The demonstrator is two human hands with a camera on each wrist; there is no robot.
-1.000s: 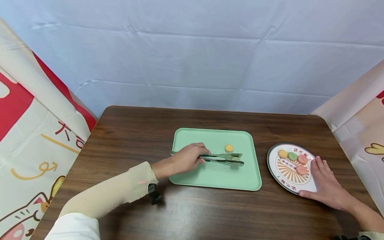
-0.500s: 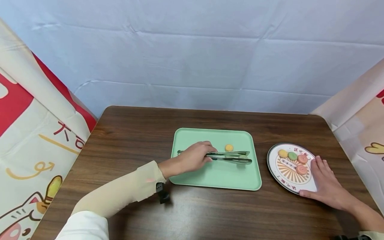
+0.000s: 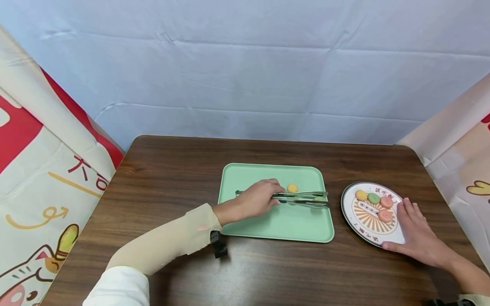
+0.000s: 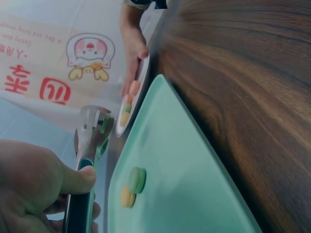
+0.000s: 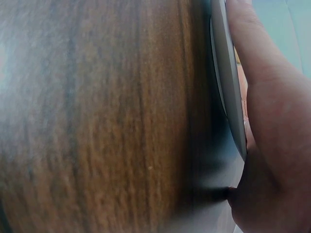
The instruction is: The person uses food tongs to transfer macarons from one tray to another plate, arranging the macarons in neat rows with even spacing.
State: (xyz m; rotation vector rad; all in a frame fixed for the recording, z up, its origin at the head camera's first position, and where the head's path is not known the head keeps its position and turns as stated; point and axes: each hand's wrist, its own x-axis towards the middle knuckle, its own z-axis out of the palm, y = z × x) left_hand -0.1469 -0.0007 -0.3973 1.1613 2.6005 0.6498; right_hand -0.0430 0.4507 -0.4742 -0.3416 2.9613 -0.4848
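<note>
My left hand [image 3: 260, 197] grips metal serving tongs [image 3: 302, 199] above the light green tray [image 3: 275, 227]. A green piece shows between the tong tips in the left wrist view; it looks like a macaron, partly hidden. On the tray lie a yellow macaron [image 3: 292, 188] and a green macaron [image 4: 137, 180], side by side in the left wrist view. My right hand [image 3: 415, 236] rests at the right rim of a round printed plate [image 3: 396, 236], fingers extended and thumb over the edge. The plate bears a yellow macaron [image 3: 361, 195], a green one [image 3: 373, 198] and two pink ones [image 3: 385, 215].
Tray and plate stand apart on a dark wood table [image 3: 172, 178], the plate to the right. White cloth [image 3: 245, 76] hangs behind the table's back edge. Printed cloths [image 3: 34, 212] hang at the left and right sides.
My left hand has moved right across the tray with the tongs, and the green piece at their tips has moved along. My right hand and the plate have stayed in place.
</note>
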